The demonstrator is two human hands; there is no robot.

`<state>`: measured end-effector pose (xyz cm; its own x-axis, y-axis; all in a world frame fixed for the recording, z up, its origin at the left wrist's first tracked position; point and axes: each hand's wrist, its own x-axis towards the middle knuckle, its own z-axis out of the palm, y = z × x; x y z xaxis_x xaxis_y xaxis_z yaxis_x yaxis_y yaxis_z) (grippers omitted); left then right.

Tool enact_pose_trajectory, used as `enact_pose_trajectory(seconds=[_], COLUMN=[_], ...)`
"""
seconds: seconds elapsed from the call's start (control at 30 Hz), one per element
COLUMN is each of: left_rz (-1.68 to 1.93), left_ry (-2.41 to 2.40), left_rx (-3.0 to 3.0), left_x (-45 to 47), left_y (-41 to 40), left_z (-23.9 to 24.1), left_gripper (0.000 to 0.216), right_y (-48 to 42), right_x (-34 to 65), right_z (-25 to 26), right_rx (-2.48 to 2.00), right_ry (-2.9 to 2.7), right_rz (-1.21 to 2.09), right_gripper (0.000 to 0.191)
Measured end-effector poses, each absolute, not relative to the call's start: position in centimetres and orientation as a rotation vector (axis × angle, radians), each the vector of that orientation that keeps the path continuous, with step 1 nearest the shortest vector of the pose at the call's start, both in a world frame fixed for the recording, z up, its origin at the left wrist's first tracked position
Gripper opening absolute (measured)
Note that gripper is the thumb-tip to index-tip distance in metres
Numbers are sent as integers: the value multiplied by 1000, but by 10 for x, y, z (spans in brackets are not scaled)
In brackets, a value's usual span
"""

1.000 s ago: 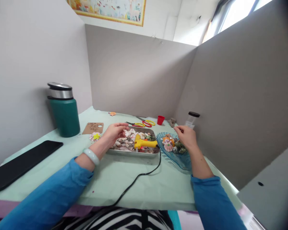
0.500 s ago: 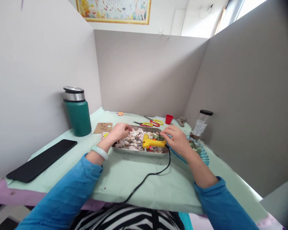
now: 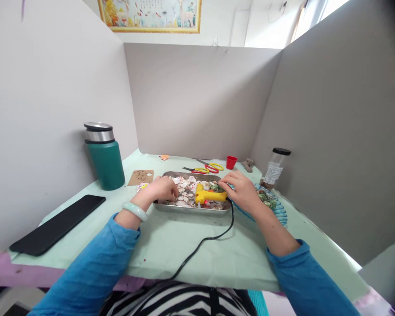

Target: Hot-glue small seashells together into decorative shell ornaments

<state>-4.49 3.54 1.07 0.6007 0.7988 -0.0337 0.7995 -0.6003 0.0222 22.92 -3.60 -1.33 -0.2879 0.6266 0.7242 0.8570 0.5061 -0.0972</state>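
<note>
A metal tray (image 3: 192, 210) full of seashells (image 3: 184, 189) sits in front of me, and a yellow glue gun (image 3: 211, 195) lies across its right half. My left hand (image 3: 164, 188) is over the tray's left end, its fingers curled down among the shells; their tips are partly hidden. At the tray's right end is my right hand (image 3: 242, 189), thumb and fingers pinched together near the glue gun's handle. Whatever that pinch holds is too small to make out. Under and beside my right wrist stands a blue ribbed glass dish (image 3: 280, 215) with greenish pieces in it.
A green bottle (image 3: 105, 164) and a black phone-like slab (image 3: 59, 224) are on the left. Behind the tray lie scissors (image 3: 213, 167) and a red cup (image 3: 231, 163). A clear jar (image 3: 274, 171) stands right. The black cord (image 3: 197, 248) runs toward me; grey panels (image 3: 200, 101) enclose the table.
My left hand has moved down and slightly right, from the tray's back left edge into the shells. My right hand stays nearly in place. The camera view has shifted slightly.
</note>
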Motion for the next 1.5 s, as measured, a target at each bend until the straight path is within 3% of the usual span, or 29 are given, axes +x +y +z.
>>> enact_pose_trajectory(seconds=[0.33,0.73,1.03,1.33,1.5], left_rz=[213,502,530,520,507], left_ry=[1453,1140,1093,1168,1125], left_rx=[2652,2310,2160,2173,2228], left_x=[-45,-46,-44,-43,-43], left_y=[41,35,33,29,30], left_z=[10,16,18,20,19], left_gripper=[24,30,30,37,36], right_y=[-35,-30,-28,-29,-28], right_x=[228,214,203,200,209], right_z=[-13,-19,-17,-16,-12], right_rx=[-1230,-1330,-1623,-1639,-1436], right_ry=[-2033,-2300,-2347,-2410,-2183], right_rz=[-406,-188,-174,-292,-19], right_gripper=[24,23,32,21,27])
